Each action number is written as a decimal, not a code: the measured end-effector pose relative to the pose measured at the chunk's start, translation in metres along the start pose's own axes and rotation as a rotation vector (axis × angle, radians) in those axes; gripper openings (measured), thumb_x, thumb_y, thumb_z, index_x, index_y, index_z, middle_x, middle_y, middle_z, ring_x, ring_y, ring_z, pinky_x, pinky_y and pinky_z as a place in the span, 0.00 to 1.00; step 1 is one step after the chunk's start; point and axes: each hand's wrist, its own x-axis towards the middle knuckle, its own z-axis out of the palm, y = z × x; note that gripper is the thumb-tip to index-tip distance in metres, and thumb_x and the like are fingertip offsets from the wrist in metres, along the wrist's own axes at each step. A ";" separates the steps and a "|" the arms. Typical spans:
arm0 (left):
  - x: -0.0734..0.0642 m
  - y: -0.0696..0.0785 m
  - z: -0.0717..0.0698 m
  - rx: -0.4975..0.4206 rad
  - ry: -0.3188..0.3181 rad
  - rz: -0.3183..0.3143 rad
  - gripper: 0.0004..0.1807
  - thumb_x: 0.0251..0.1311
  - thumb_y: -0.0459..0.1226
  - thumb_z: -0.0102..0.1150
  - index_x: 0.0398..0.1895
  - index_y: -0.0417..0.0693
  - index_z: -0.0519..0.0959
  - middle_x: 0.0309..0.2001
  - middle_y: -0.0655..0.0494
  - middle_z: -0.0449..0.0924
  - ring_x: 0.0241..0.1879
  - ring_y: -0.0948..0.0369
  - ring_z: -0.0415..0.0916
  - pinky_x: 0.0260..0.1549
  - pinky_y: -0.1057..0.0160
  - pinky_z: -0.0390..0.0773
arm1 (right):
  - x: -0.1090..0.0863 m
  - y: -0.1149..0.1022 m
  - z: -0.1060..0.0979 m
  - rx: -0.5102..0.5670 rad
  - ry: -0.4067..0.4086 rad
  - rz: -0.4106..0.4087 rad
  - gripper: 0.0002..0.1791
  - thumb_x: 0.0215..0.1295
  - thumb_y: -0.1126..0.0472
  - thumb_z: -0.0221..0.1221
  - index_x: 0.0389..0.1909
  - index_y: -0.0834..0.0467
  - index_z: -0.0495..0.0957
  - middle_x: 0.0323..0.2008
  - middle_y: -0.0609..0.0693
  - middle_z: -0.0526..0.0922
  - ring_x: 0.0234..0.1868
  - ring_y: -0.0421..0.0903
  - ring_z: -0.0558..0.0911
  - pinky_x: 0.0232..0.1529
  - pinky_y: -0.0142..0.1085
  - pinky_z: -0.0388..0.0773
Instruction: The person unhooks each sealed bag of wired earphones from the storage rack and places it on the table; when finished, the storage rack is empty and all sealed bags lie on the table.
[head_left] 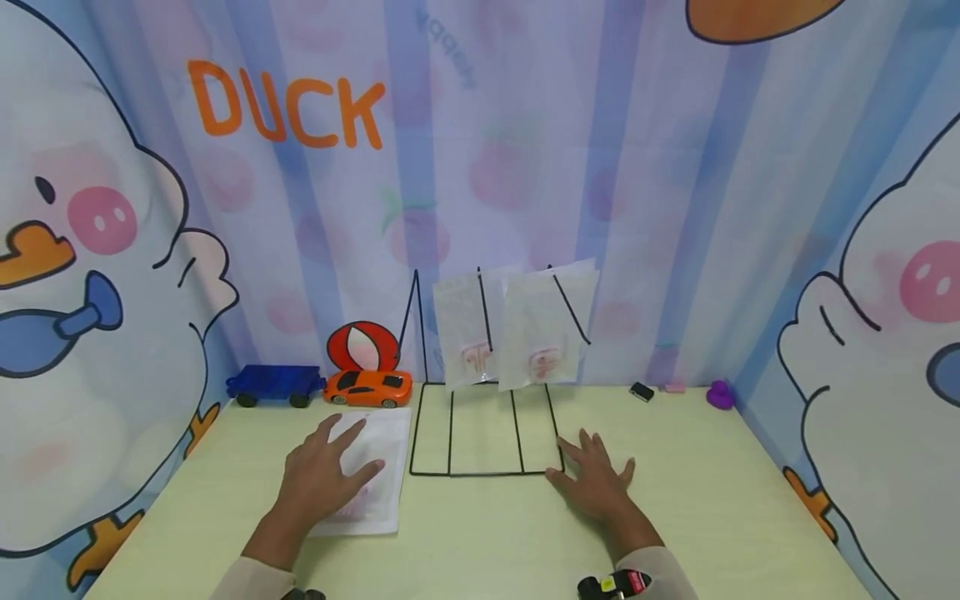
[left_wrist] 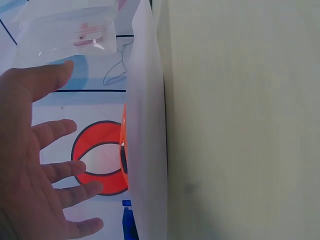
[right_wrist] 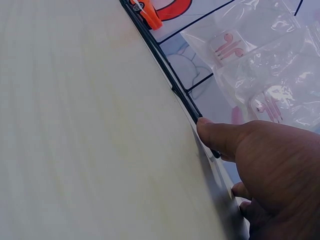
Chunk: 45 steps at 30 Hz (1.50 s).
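Pale tabletop; left hand spread above white packet, right hand splayed at wire rack, both empty; a rack knock could dislodge hung packets.

The left hand spreads over a white packet; the right hand touches a black wire rack holding two plastic bags.
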 end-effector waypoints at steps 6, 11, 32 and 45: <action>0.017 0.013 0.004 -0.149 -0.024 0.043 0.44 0.68 0.63 0.66 0.83 0.57 0.70 0.83 0.34 0.62 0.77 0.29 0.68 0.67 0.19 0.69 | 0.001 0.000 -0.001 0.003 0.000 -0.005 0.37 0.77 0.40 0.62 0.81 0.49 0.71 0.87 0.66 0.53 0.89 0.70 0.46 0.75 0.85 0.25; 0.035 0.023 0.002 -0.303 -0.080 0.089 0.45 0.68 0.60 0.69 0.85 0.59 0.67 0.85 0.35 0.57 0.79 0.30 0.64 0.70 0.20 0.68 | 0.002 0.002 0.001 0.007 -0.001 0.000 0.37 0.77 0.40 0.62 0.82 0.48 0.71 0.88 0.65 0.53 0.89 0.69 0.45 0.75 0.85 0.24; 0.098 0.059 0.026 -0.628 -0.151 0.214 0.40 0.71 0.49 0.72 0.83 0.56 0.70 0.87 0.39 0.55 0.86 0.33 0.52 0.76 0.22 0.62 | 0.003 0.003 -0.002 -0.013 -0.003 0.012 0.37 0.77 0.39 0.62 0.82 0.49 0.70 0.88 0.66 0.52 0.89 0.70 0.45 0.75 0.85 0.25; 0.119 0.085 0.039 -0.858 -0.156 0.097 0.36 0.70 0.54 0.70 0.80 0.68 0.74 0.89 0.52 0.53 0.89 0.38 0.43 0.79 0.20 0.50 | 0.003 0.001 0.001 -0.001 -0.002 0.011 0.38 0.77 0.39 0.62 0.82 0.49 0.70 0.88 0.66 0.53 0.89 0.70 0.45 0.74 0.85 0.25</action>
